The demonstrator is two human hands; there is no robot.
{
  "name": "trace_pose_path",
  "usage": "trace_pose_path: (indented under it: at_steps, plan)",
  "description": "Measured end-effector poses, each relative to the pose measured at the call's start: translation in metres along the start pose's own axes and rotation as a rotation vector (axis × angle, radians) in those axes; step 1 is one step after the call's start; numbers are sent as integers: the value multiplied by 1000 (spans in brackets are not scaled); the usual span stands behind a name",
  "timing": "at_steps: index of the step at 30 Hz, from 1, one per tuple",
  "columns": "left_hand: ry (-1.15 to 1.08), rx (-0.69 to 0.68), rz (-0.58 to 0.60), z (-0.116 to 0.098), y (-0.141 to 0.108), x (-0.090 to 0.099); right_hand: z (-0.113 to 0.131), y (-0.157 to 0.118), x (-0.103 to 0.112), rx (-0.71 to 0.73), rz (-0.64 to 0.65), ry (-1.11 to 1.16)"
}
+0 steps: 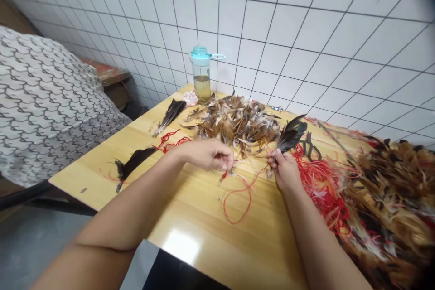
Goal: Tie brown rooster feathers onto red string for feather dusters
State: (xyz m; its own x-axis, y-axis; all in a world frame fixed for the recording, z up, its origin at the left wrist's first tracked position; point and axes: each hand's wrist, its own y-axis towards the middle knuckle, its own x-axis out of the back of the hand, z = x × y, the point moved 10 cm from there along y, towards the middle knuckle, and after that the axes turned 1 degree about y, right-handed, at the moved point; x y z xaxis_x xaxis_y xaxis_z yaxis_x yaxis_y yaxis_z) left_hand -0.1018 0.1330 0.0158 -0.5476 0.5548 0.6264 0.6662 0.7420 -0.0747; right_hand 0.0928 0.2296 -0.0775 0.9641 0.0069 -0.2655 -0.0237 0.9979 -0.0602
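My right hand (286,168) pinches the quill ends of a small bunch of dark feathers (291,135), which fan out upward and away from me. A red string (250,195) runs from near those fingertips and lies in a loop on the table. My left hand (211,154) is over the middle of the table with its fingers curled, slightly blurred; what they hold, if anything, is hidden. Just below its fingertips shows a small red-tipped piece (223,176). Beyond both hands is a heap of brown and white feathers (238,120).
Black scissors handles (311,147), a tangle of red strings (322,190) and a large brown feather pile (394,190) lie to the right. Black feathers (136,162) and red strings (168,142) lie left. A bottle (201,74) stands by the tiled wall (163,22). Patterned cloth (50,108) is at far left.
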Motion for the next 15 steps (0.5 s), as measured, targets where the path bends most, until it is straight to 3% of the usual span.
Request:
trace_pose_path:
  at_steps: [2,5,7,11,15]
  plan:
    - [77,72,86,10,1,-11,0,3,2,2,28,81]
    - [156,118,88,18,6,-18,-3,7,5,-37,63,172]
    - [226,104,-25,14,9,-8,-5,9,4,-44,92,176]
    - [339,127,-379,1,8,33,-7,12,-1,-28,118,159]
    - [379,134,-544,-12,17,53,-8,12,-5,-25,118,148]
